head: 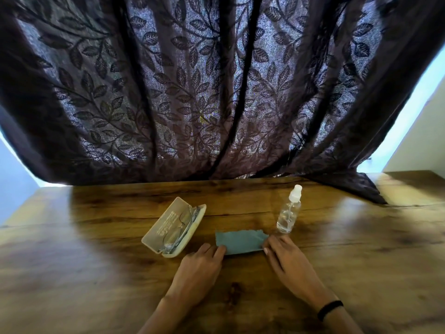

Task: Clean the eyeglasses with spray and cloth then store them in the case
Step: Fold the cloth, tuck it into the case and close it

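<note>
Two hands: both are reaching onto the table [96, 273] from its near edge, palms down, one at each end of the cloth [240, 241].
Left hand [202, 263]: its fingers are lying nearly straight and relaxed, the tips touching the cloth's near-left corner; it is gripping nothing that shows.
Right hand [286, 259]: its fingers are stretching out flat, with the thumb and fingertips touching the cloth's right end; no curl round anything is showing.
Cloth: the blue-grey piece is lying flat near the middle of the table, towards the near edge, between the case and the bottle.
Glasses [179, 229]: the thin-rimmed pair is sitting folded inside the open case, well apart from both hands.
Case [168, 220]: the pale hard case is lying open, left of the cloth, set at a slant, with its lid leaning back to the left.
Bottle [289, 213]: the clear spray bottle with a white cap is standing upright, just beyond the cloth's right end, untouched.
Curtain [192, 92]: dark leaf-patterned fabric is hanging along the far edge, its right hem trailing onto the table's far-right part.
Band [330, 309]: a black one is circling the right wrist.
</note>
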Tool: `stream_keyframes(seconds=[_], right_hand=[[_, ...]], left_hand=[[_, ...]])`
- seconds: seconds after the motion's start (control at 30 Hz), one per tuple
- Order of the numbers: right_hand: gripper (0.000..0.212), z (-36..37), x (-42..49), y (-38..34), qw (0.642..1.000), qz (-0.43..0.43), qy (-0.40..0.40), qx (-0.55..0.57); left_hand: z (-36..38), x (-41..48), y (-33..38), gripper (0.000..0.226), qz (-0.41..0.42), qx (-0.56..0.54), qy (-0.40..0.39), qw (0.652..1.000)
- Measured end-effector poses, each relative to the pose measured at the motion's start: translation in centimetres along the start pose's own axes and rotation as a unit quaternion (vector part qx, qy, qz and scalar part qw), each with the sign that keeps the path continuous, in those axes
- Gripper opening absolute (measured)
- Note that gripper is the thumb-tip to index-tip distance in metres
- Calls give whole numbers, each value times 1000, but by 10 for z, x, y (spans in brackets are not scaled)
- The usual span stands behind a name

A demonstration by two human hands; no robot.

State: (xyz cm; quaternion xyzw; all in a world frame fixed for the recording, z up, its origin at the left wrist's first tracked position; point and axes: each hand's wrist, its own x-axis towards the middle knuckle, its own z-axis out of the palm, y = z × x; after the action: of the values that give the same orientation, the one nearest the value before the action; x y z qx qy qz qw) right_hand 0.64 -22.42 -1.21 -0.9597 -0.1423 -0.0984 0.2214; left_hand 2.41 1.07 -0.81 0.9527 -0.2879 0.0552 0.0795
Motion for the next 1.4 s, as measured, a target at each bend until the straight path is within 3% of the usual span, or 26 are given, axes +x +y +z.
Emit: stream_keyframes(seconds=[0.23,0.43,0.63,0.83,1.0,1.17,1.4], right_hand=[[10,-1,21,-4,999,9,40,-16],[21,-4,36,1,997,21,-51,52],[23,-8,45,2,984,112,-10,139],[21,-4,54,-9,986,160,28,32],[24,0,56,-15,988,150,34,-17],[36,1,56,-11,985,153,-65,-37],[7,-2,59,-11,979,187,-83,12]], left_hand=[[-6,17,-1,32,-39,-7,16,999],[-11,41,-12,22,-81,-18,-2,997],[-13,45,-14,22,-90,-21,1,996],[-16,49,-8,22,-104,-8,-5,995],[-18,45,3,26,-83,5,66,994],[-2,34,26,34,-20,-52,2,998],[12,24,34,43,-42,-38,-8,998]])
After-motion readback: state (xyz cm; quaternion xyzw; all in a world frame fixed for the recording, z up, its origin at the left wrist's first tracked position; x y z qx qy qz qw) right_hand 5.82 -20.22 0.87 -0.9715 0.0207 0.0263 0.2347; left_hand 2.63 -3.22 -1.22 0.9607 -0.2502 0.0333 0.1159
